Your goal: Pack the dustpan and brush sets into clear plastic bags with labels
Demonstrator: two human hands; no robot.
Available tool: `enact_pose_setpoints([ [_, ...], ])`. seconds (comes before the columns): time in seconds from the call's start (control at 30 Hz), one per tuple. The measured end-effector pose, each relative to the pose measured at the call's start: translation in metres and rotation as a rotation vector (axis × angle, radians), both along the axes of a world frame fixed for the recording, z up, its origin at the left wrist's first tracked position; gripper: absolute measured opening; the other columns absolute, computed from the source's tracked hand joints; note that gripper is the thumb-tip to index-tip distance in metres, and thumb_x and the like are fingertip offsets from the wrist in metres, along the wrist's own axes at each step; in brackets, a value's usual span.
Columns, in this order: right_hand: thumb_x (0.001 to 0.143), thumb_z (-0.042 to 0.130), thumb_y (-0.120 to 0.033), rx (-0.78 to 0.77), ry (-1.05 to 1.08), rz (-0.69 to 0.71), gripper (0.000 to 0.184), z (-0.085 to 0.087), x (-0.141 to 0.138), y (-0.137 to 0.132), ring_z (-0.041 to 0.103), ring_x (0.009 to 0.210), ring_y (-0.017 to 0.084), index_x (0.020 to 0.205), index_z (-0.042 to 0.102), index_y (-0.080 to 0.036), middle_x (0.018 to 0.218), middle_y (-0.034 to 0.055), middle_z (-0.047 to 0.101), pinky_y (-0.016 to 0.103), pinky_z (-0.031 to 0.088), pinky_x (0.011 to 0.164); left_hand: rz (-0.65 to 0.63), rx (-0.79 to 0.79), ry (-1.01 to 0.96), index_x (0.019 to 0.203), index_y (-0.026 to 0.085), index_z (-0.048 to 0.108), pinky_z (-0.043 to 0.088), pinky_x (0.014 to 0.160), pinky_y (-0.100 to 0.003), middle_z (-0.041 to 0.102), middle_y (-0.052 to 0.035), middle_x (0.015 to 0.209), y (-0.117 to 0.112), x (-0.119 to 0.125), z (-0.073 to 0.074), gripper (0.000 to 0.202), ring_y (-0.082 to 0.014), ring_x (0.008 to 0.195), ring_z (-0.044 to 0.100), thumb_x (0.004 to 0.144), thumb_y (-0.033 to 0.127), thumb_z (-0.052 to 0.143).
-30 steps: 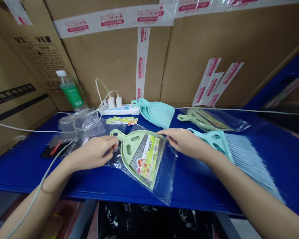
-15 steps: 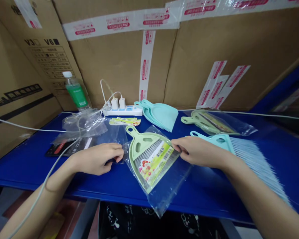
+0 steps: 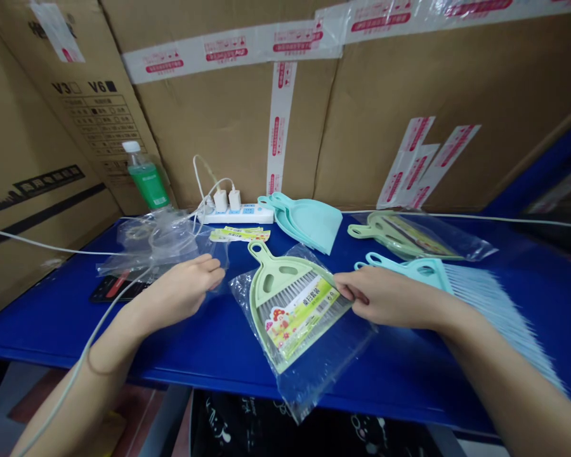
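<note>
A green dustpan and brush set with a printed label lies in a clear plastic bag (image 3: 292,304) on the blue shelf (image 3: 409,368). My right hand (image 3: 385,297) pinches the bag's right edge near the dustpan's corner. My left hand (image 3: 183,289) rests to the left of the bag, fingers curled loosely, apart from it and holding nothing I can see. A pile of empty clear bags (image 3: 159,238) lies just beyond my left hand.
Teal dustpans (image 3: 309,219) are stacked at the back, a second bagged green set (image 3: 409,235) at back right, a teal brush (image 3: 466,289) by my right arm. A power strip (image 3: 235,214), green bottle (image 3: 147,178), phone (image 3: 111,287) and label cards (image 3: 240,234) stand left. Cardboard boxes wall the back.
My left hand has let go of the bag and drawn left. My right hand has shifted the bagged set to the right and turned it.
</note>
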State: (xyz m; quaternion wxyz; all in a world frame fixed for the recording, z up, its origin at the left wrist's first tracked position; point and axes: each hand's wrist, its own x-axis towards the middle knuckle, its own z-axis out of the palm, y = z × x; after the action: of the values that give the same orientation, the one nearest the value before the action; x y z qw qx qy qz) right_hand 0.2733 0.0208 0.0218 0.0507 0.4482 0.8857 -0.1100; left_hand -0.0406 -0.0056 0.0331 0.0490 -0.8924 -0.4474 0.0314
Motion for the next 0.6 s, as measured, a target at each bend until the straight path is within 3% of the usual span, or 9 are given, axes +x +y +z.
enact_pose_setpoints([
  [0.2, 0.06, 0.042, -0.004, 0.018, 0.073, 0.031, 0.024, -0.003, 0.003, 0.001, 0.035, 0.049, 0.013, 0.062, 0.027, -0.023, 0.052, -0.0041, 0.039, 0.028, 0.023, 0.051, 0.054, -0.041, 0.117, 0.075, 0.017, 0.055, 0.049, 0.074, -0.032, 0.06, -0.0065, 0.088, -0.005, 0.008, 0.002, 0.036, -0.0198, 0.082, 0.057, 0.07, -0.012, 0.035],
  [0.4, 0.061, 0.042, -0.002, -0.005, 0.04, 0.018, 0.027, -0.001, 0.001, 0.002, 0.035, 0.049, 0.012, 0.061, 0.026, -0.023, 0.052, -0.005, 0.037, 0.028, 0.023, 0.051, 0.272, 0.165, 0.283, 0.102, 0.012, 0.061, 0.054, 0.06, -0.032, 0.057, -0.0128, 0.101, -0.011, 0.022, 0.0, 0.048, -0.024, 0.084, 0.062, 0.071, -0.009, 0.031],
  [0.6, 0.061, 0.041, -0.002, -0.011, 0.072, 0.027, 0.025, -0.002, 0.002, 0.003, 0.035, 0.048, 0.012, 0.062, 0.027, -0.023, 0.051, -0.0051, 0.038, 0.028, 0.022, 0.05, 0.333, 0.2, 0.248, 0.094, 0.014, 0.067, 0.056, 0.059, -0.034, 0.052, -0.0195, 0.122, -0.01, 0.019, -0.006, 0.045, -0.0296, 0.097, 0.062, 0.072, -0.007, 0.034],
])
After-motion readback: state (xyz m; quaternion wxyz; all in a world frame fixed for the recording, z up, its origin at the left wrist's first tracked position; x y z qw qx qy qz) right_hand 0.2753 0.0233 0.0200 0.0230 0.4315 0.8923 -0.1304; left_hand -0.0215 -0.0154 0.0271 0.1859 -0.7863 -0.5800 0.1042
